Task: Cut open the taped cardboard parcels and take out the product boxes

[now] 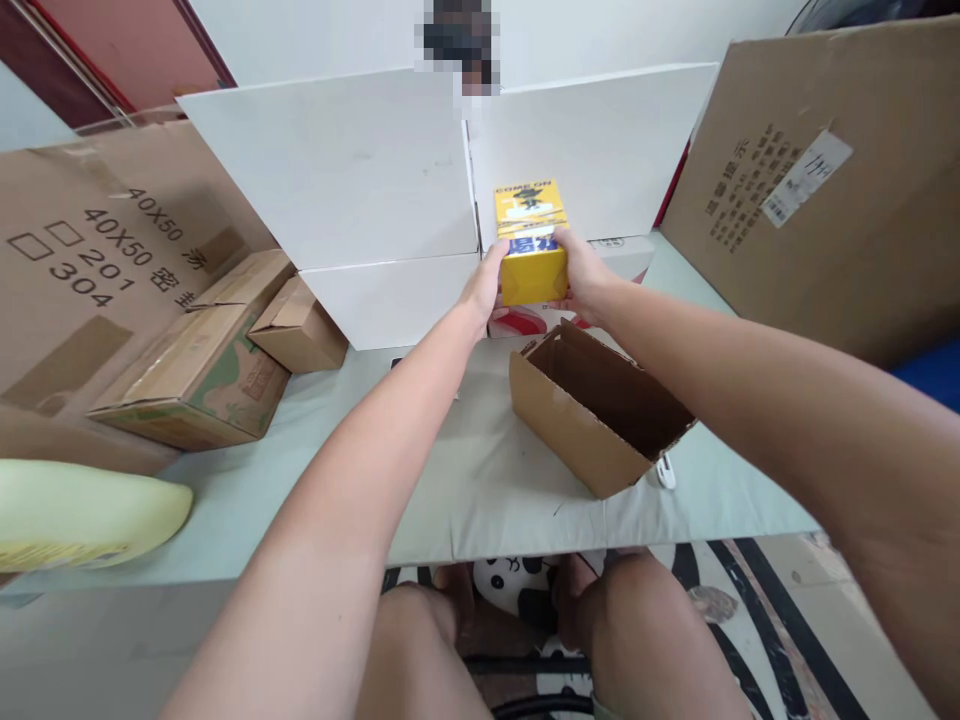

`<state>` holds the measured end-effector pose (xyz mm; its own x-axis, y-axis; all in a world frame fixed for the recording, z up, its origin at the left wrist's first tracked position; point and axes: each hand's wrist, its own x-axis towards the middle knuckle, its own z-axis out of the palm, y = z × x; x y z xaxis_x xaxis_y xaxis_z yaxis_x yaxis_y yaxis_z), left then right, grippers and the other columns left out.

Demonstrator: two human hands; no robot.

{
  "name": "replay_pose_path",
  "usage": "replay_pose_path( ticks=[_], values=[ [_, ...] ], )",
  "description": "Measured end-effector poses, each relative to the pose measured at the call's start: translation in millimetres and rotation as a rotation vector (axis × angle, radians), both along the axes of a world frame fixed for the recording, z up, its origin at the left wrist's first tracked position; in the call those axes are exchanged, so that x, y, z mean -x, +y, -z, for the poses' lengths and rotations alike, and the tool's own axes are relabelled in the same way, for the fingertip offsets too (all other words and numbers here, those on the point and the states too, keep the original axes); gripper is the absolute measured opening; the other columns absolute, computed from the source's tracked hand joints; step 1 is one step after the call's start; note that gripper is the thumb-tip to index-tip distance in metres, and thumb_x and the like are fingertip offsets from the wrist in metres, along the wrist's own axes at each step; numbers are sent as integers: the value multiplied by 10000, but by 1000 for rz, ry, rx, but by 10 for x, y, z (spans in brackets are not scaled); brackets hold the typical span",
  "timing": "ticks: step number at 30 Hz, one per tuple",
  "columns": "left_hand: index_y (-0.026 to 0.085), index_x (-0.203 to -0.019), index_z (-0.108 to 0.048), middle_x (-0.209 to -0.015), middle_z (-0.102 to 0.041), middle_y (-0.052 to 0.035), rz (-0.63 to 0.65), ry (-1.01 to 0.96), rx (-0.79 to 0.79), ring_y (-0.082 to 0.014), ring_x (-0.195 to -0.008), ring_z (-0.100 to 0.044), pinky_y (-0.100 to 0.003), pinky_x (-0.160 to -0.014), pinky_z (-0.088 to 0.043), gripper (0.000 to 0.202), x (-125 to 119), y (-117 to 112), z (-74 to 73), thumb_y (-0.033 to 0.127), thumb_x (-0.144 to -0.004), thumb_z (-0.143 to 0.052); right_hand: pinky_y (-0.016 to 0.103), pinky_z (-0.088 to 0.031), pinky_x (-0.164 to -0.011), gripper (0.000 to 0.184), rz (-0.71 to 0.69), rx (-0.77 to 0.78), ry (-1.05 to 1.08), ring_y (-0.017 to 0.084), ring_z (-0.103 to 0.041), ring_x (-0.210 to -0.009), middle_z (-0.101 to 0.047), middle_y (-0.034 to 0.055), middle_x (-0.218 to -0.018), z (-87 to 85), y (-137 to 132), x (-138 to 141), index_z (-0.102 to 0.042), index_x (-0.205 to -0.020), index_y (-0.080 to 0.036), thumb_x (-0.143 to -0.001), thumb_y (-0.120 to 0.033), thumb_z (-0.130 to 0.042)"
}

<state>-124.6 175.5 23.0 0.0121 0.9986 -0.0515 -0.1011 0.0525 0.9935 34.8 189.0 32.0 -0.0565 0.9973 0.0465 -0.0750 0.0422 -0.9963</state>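
Yellow rectangular printed carton (pixel 534 280), I see, sits between the person's left hand (pixel 489 285) and right hand (pixel 589 275), fingers (pixel 498 256) gripping its opposite sides, its far end jutting beyond them.

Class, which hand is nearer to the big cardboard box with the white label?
Right: the right hand holds the yellow box's side toward the labelled box; the left hand holds the opposite side, farther away.

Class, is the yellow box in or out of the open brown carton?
Out. The yellow box is between the left hand and right hand, beyond the brown carton, whose rim does not surround it.
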Motion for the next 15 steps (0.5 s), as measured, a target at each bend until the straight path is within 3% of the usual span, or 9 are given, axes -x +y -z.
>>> replay_pose_path(
  ticks=[2,4,7,11,15],
  values=[
    [304,-1442,-600,-1282,-718,-130,41,29,-87,-406,-1266,-680,-599,-1115,-474,747,-25,-201,8,789,-875,-585,401,-567,-803,588,70,50,91,247,-703,-936,-720,87,-968,-125,-174,-203,-669,-1188,-197,-981,-704,-454],
    [323,-1499,-553,-1445,-652,-127,85,90,-194,-387,-1363,-628,-580,-1175,-444,738,-48,-466,91,746,-895,-591,366,-553,-805,531,152,47,170,218,-699,-957,-736,82,-1061,-219,-335,-485,-641,-1267,-214,-1024,-608,-382],
    [245,-1284,-696,-1494,-631,-136,115,272,-398,-375,-1514,-485,-554,-1277,-346,537,-84,-911,344,617,-904,-619,318,-518,-781,500,308,34,189,175,-682,-944,-741,81,-1164,-206,-528,-983,-614,-1303,-230,-1039,-534,-317],
    [230,-973,-695,-1381,-643,-155,-20,415,-466,-388,-1507,-471,-566,-1185,-440,218,-109,-1366,747,412,-887,-610,305,-495,-754,368,586,127,131,158,-673,-930,-722,86,-1193,151,-755,-1595,-630,-1209,-232,-1001,-485,-462],
    [243,-910,-594,-1281,-611,-133,-159,380,-508,-352,-1463,-488,-534,-1150,-467,84,-90,-1542,1014,291,-850,-560,307,-514,-758,261,737,311,52,145,-650,-879,-688,70,-1108,666,-928,-1963,-647,-1152,-198,-999,-401,-590]
  ],
)
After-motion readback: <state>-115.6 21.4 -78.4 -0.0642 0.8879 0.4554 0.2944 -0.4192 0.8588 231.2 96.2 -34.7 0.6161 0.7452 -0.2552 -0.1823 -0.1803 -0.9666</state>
